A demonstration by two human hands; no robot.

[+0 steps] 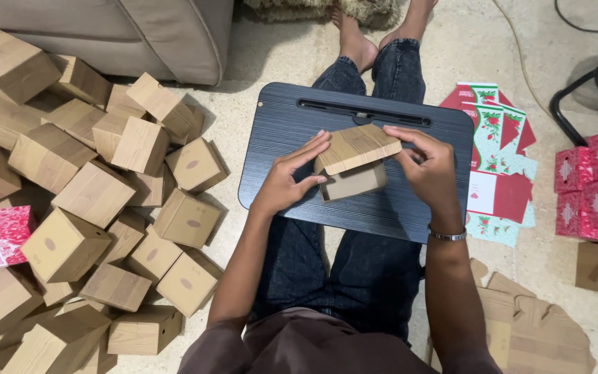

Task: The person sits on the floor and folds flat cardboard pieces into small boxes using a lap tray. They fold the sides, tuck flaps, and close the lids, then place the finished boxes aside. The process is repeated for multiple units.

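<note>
Both hands, left hand and right hand, grip a half-folded box over the lap tray. Many finished boxes are piled nearby; flat cardboard remains unfolded.

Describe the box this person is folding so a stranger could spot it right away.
Find the dark lap tray across the person's knees. Over it, the left hand and right hand hold a wood-grain box. Unlike the closed boxes heaped on the floor, its lid stands open.

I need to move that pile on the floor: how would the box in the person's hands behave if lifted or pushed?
The box looks like thin card with an open flap, so probably light and easily dented. Its flat faces suggest it slides, not rolls. The left hand and right hand hold it lightly over the lap tray.
</note>
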